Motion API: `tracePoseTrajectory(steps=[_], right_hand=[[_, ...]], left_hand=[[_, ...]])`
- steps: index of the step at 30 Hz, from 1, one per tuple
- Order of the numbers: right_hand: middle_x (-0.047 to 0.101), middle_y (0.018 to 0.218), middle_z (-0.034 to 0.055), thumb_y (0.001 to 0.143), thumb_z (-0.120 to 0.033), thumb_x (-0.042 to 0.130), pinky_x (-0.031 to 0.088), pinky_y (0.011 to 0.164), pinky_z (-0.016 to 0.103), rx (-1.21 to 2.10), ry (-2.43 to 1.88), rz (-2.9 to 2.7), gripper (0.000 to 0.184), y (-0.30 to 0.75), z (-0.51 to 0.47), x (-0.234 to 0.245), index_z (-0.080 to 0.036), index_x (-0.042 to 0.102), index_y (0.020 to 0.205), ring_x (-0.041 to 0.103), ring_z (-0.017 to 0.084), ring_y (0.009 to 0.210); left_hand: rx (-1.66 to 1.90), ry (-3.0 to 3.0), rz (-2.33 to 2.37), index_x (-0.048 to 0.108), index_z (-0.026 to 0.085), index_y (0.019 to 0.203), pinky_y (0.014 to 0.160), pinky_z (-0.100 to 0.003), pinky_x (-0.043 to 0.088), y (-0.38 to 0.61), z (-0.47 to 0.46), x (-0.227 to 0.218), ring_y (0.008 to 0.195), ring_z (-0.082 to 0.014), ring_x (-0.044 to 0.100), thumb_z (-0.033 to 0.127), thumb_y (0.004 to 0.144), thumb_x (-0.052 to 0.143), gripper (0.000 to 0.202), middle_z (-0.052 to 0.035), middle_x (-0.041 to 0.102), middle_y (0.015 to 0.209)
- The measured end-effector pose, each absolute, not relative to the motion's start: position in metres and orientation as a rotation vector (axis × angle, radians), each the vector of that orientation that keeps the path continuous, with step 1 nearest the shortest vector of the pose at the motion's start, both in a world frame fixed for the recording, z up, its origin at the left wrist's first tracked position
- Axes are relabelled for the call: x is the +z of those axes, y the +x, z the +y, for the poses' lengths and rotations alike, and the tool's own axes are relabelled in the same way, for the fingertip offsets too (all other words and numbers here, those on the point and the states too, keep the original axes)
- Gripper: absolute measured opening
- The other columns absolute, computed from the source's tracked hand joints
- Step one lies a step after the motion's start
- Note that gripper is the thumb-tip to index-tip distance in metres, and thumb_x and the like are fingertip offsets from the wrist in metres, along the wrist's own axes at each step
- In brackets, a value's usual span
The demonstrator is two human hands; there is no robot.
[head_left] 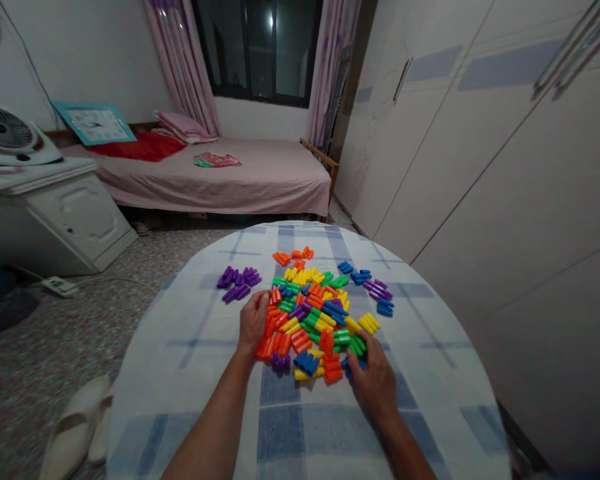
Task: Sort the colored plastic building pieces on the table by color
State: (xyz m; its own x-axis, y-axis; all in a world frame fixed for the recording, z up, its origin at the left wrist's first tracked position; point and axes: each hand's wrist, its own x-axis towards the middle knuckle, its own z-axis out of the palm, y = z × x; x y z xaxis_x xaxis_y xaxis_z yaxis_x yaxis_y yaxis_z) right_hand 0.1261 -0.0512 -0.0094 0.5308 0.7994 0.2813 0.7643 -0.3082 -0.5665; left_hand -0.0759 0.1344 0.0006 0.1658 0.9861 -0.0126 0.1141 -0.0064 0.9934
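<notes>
A heap of plastic building blocks (320, 320), shaped like joined short tubes in orange, yellow, green, blue and purple, lies between my two hands. My left hand (253, 325) rests against the left side of the heap beside orange blocks (275, 343). Its fingers are close together and loosely bent, partly turned from view, with no block clearly gripped. On the lower right, my right hand (377, 377) has thumb and fingers apart around the heap's edge, touching near green blocks (356, 345) and a blue block (349, 369).
Separate purple blocks (237, 283) lie left of the heap; blue blocks (361, 276) and more purple ones (379, 289) lie right. The round table (210, 413) wears a checked cloth. Beyond stand a bed (260, 180), a cabinet (75, 213) and a wardrobe (505, 200).
</notes>
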Motion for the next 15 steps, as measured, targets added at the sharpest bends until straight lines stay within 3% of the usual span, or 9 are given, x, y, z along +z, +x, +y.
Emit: tracePoseTrajectory(steps=[15], right_hand=[[0.056,0.102,0.0063,0.082,-0.049,0.04,0.051,0.079,0.031,0.093,-2.044,-1.106,0.046,0.1289,-0.0543,-0.003,-0.015,0.047,0.112,0.054,0.01,0.088]], left_hand=[[1.03,1.362,1.215,0.052,0.015,0.106,0.099,-0.029,0.051,-0.0733,0.1372,-0.0034,0.103,-0.0049,0.054,0.055,0.077,0.043,0.051,-0.0028,0.058,0.107]])
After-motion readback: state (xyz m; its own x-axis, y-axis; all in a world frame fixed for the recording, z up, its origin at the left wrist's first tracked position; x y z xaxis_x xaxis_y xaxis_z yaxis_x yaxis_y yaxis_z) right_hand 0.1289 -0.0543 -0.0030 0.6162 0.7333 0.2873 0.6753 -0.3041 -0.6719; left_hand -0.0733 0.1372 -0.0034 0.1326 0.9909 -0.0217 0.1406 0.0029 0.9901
